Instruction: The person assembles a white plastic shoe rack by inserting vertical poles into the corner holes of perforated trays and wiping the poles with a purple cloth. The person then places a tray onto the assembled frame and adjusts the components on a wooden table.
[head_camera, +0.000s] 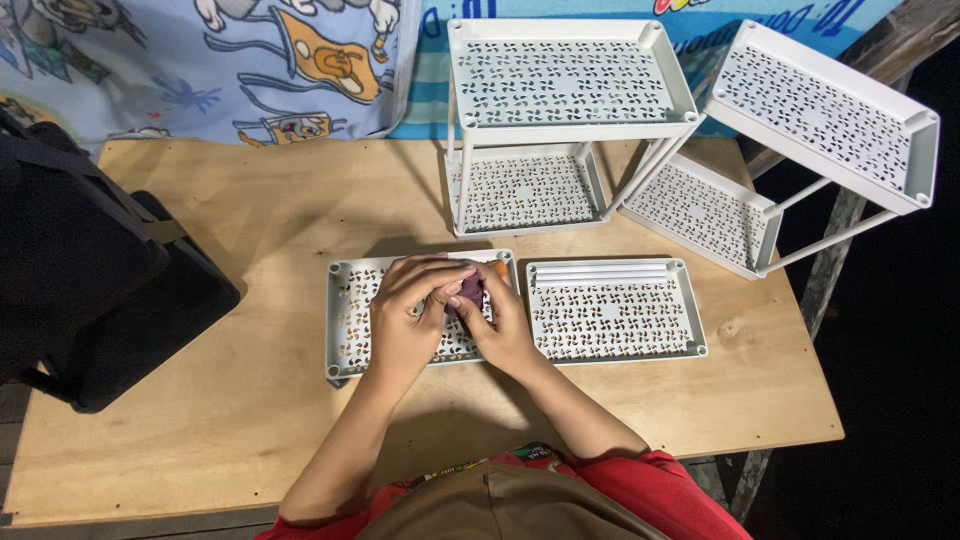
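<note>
Head view: left hand (405, 315) and right hand (500, 320) meet over a white perforated tray (345, 335) on the wooden table (250, 400), both pinching a small purple object (470, 290); a 2nd tray (615, 315) lies just right, 2 assembled racks (565, 90) far

two flat perforated trays side by side on the wooden table (250, 400), left tray (350, 320) under both hands, right tray (615, 315) with loose poles (600, 272) lying along its far edge. behind them two assembled two-tier racks, upright rack (560, 120) straight behind, tilted rack (800, 150) off to the right, hanging past the table edge. bag (90, 270) on the left edge.
</note>
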